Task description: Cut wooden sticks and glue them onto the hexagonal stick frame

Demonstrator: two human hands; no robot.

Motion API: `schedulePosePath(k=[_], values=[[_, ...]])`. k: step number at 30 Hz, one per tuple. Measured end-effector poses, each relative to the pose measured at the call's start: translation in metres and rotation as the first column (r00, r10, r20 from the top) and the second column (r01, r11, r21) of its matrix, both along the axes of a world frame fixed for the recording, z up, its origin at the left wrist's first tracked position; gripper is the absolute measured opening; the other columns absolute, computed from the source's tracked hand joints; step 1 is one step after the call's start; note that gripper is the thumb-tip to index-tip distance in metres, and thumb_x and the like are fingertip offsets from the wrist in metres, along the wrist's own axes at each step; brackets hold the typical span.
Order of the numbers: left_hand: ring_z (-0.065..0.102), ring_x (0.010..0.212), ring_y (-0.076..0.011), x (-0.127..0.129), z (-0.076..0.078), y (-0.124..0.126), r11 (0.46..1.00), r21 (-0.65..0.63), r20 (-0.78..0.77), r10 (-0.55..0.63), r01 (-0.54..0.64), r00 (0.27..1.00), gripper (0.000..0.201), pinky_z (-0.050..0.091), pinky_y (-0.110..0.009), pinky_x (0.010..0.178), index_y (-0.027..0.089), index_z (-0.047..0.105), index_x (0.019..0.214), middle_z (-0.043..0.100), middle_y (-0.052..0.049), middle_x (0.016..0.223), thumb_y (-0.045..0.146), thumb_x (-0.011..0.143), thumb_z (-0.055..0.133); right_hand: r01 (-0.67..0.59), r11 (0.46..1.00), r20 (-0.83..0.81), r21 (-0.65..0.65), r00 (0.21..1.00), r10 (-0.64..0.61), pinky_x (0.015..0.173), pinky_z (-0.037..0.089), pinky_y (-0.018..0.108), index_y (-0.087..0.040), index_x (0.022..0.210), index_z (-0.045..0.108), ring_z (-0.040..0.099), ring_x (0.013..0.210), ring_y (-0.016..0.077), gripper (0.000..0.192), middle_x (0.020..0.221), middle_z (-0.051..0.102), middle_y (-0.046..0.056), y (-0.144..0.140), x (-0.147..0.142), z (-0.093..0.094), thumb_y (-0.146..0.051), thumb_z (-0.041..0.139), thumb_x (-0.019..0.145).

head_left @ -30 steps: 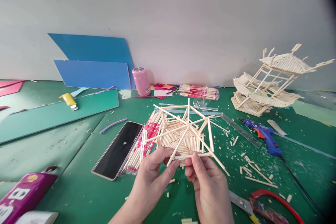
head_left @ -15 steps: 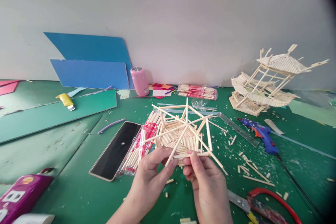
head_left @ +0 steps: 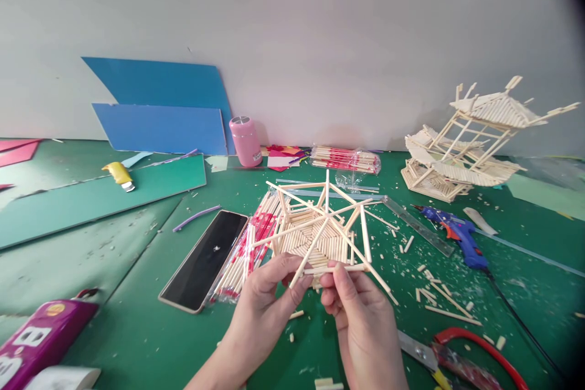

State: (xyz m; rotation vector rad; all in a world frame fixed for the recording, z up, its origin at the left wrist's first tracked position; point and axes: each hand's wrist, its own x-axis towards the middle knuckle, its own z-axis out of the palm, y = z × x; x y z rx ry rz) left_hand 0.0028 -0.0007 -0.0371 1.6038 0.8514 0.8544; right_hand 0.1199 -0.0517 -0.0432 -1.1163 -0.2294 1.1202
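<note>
Left hand (head_left: 262, 301) pinched the left end of a stick (head_left: 316, 271) at a strut (head_left: 312, 245); right hand (head_left: 365, 320) pinched the same stick near its middle, thumb on top. Both grips narrow. Stick ran along the near side of the frame (head_left: 311, 242), straight ahead over the green table (head_left: 146, 341). Phone (head_left: 205, 262) left of it, glue gun (head_left: 459, 234) right, scissors (head_left: 423, 350) just beside right hand.

At the lower centre of the frame, the person's left hand (head_left: 269, 297) and right hand (head_left: 364, 314) are bare, as is the left forearm (head_left: 222, 354) down to the bottom edge.
</note>
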Motion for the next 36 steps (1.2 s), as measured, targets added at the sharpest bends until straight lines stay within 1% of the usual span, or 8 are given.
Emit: schedulePosePath(k=[3, 6, 11, 18, 23, 29, 33, 36], values=[[0.059, 0.082, -0.0192, 0.000, 0.000, 0.001, 1.000, -0.005, -0.020, 0.001, -0.001, 1.000, 0.018, 0.050, -0.032, 0.074, 0.023, 0.067, 0.098, 0.064, -0.002, 0.084, 0.024, 0.085, 0.054, 0.010, 1.000, -0.006, 0.004, 1.000, -0.010, 0.046, 0.043, 0.013, -0.019, 0.066, 0.069, 0.056, 0.046, 0.0043, 0.018, 0.058, 0.068, -0.002, 0.000, 0.000, 0.000, -0.036, 0.074, 0.066], [0.059, 0.080, -0.0188, 0.001, 0.001, 0.001, 1.000, -0.003, -0.023, -0.012, 0.011, 1.000, 0.019, 0.050, -0.033, 0.073, 0.023, 0.066, 0.100, 0.065, -0.003, 0.086, 0.024, 0.085, 0.054, 0.007, 1.000, -0.001, 0.009, 1.000, -0.007, 0.046, 0.043, 0.013, -0.019, 0.066, 0.069, 0.056, 0.046, 0.0042, 0.018, 0.059, 0.068, -0.002, 0.000, 0.000, 0.000, -0.036, 0.074, 0.066], [0.061, 0.085, -0.0205, 0.000, -0.001, 0.000, 1.000, -0.008, -0.016, 0.001, -0.001, 1.000, 0.019, 0.051, -0.031, 0.074, 0.024, 0.066, 0.101, 0.065, -0.002, 0.084, 0.023, 0.085, 0.055, -0.002, 1.000, 0.016, 0.016, 1.000, 0.002, 0.047, 0.044, 0.013, -0.019, 0.067, 0.069, 0.056, 0.047, 0.0045, 0.018, 0.060, 0.068, -0.002, 0.001, -0.001, 0.000, -0.036, 0.073, 0.067], [0.062, 0.084, -0.0214, 0.001, 0.002, 0.001, 1.000, -0.005, 0.009, 0.001, -0.001, 1.000, 0.017, 0.052, -0.032, 0.074, 0.020, 0.067, 0.096, 0.066, -0.005, 0.087, 0.022, 0.084, 0.056, -0.008, 1.000, -0.008, 0.008, 1.000, 0.008, 0.047, 0.044, 0.014, -0.019, 0.070, 0.070, 0.056, 0.047, 0.0052, 0.018, 0.061, 0.068, -0.001, 0.000, 0.000, 0.000, -0.036, 0.073, 0.067], [0.062, 0.082, -0.0223, 0.001, 0.003, 0.000, 1.000, -0.001, -0.029, 0.022, -0.022, 0.999, 0.018, 0.052, -0.032, 0.071, 0.018, 0.067, 0.096, 0.066, -0.005, 0.082, 0.023, 0.083, 0.056, -0.013, 1.000, -0.021, 0.016, 1.000, 0.014, 0.048, 0.043, 0.015, -0.019, 0.071, 0.070, 0.056, 0.049, 0.0058, 0.017, 0.062, 0.069, 0.000, 0.000, 0.001, 0.001, -0.035, 0.074, 0.067], [0.062, 0.081, -0.0223, 0.000, 0.000, -0.001, 0.999, 0.001, -0.042, 0.045, -0.045, 0.998, 0.017, 0.053, -0.033, 0.071, 0.018, 0.066, 0.095, 0.065, -0.005, 0.080, 0.024, 0.082, 0.058, -0.045, 0.999, -0.026, 0.015, 0.999, 0.045, 0.048, 0.043, 0.016, -0.018, 0.072, 0.070, 0.056, 0.049, 0.0058, 0.020, 0.063, 0.068, 0.000, -0.001, 0.002, -0.001, -0.037, 0.074, 0.067], [0.063, 0.079, -0.0218, 0.001, -0.003, -0.001, 0.998, -0.017, -0.036, 0.054, -0.055, 0.998, 0.017, 0.053, -0.033, 0.069, 0.018, 0.066, 0.094, 0.067, -0.007, 0.084, 0.025, 0.080, 0.060, -0.050, 0.999, -0.029, 0.013, 0.998, 0.050, 0.049, 0.042, 0.015, -0.018, 0.072, 0.070, 0.055, 0.050, 0.0052, 0.021, 0.063, 0.068, -0.001, -0.001, 0.001, 0.000, -0.038, 0.073, 0.067], [0.063, 0.080, -0.0215, 0.000, -0.008, -0.002, 0.995, -0.027, -0.010, 0.091, -0.091, 0.996, 0.021, 0.053, -0.034, 0.070, 0.018, 0.064, 0.097, 0.067, -0.007, 0.088, 0.026, 0.079, 0.062, -0.043, 0.999, -0.023, 0.000, 0.999, 0.043, 0.049, 0.042, 0.016, -0.018, 0.072, 0.070, 0.055, 0.050, 0.0053, 0.022, 0.063, 0.068, -0.001, 0.000, 0.001, 0.002, -0.038, 0.073, 0.066]])
